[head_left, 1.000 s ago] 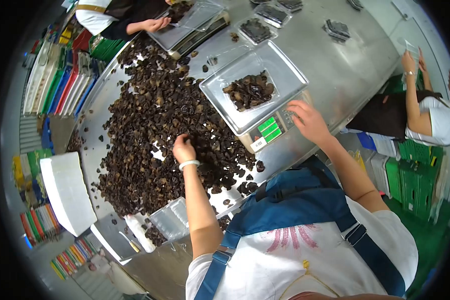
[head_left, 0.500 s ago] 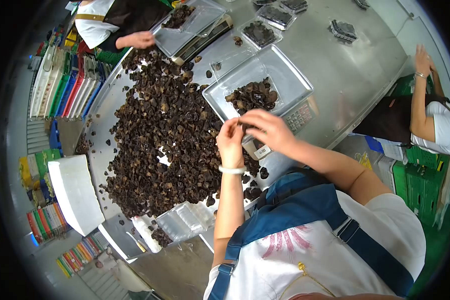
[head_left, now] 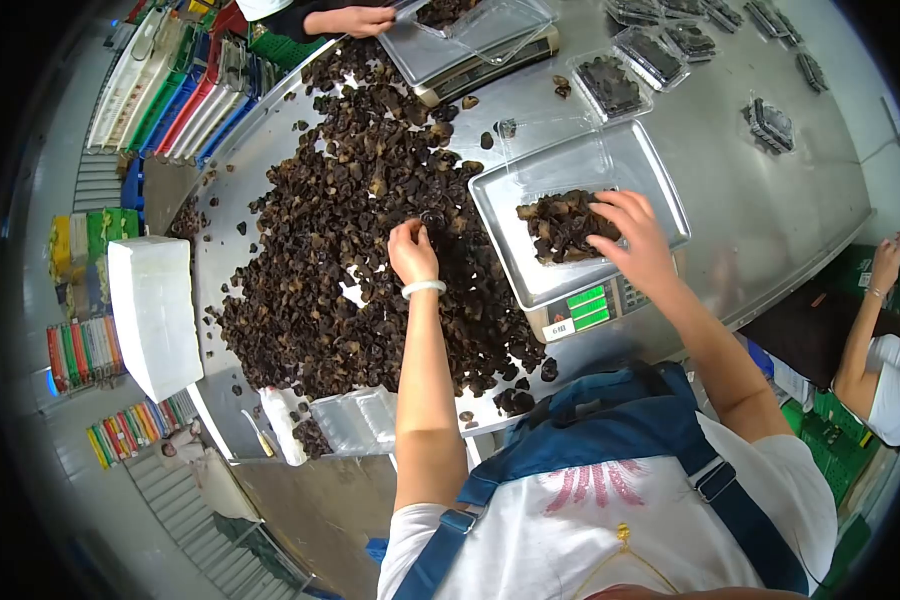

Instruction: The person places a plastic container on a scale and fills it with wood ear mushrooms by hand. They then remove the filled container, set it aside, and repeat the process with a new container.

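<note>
Dark dried fungus pieces form a big pile (head_left: 330, 250) on the metal table. Over the pile's right part is my left hand (head_left: 413, 252), its fingers bent together at the pieces; what they hold, if anything, is too small to name. My right hand (head_left: 632, 238) has its fingers spread at the right side of a clear plastic box of fungus (head_left: 560, 228). That box sits in a metal tray (head_left: 540, 292) on a scale (head_left: 562, 326) with a lit green display. The box's clear lid rises toward the back of the tray.
A co-worker's hand (head_left: 362, 21) is beside a second tray and scale (head_left: 490, 68) at the back. Filled clear boxes (head_left: 610, 86) stand at the back right. A white foam box (head_left: 155, 315) is at the left, clear containers (head_left: 355, 422) at the front edge. Another person (head_left: 875, 340) stands far right.
My hands have moved apart: the left has gone to the pile, the right to the box in the tray. The view has shifted, and the scale's green display now shows.
</note>
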`<control>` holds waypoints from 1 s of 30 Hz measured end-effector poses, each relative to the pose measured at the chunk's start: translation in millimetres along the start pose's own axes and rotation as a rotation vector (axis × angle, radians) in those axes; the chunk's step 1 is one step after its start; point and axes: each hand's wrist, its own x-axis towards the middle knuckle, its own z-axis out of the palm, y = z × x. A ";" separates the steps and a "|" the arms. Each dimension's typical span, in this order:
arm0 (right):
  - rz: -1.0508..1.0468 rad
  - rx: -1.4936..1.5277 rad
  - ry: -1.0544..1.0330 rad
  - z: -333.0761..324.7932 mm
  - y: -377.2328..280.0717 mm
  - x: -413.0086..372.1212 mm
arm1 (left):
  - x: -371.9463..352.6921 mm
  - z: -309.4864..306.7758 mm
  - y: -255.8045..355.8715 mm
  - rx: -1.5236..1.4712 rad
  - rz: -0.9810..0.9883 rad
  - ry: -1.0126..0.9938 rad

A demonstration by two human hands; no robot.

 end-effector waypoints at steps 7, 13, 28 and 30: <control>0.125 0.008 0.019 -28.9 7.2 -20.7 | 30.9 30.5 -20.3 0.259 0.238 -0.067; 0.386 0.395 0.029 -23.9 -8.4 -27.3 | -28.5 -45.8 76.0 -0.625 -0.159 -0.232; -0.095 -0.113 0.012 12.0 4.6 1.4 | -85.7 -28.3 112.7 -0.825 -0.208 -0.329; -0.128 -0.217 -0.150 23.7 20.8 -4.1 | -65.3 -9.3 111.6 -0.803 -0.167 -0.311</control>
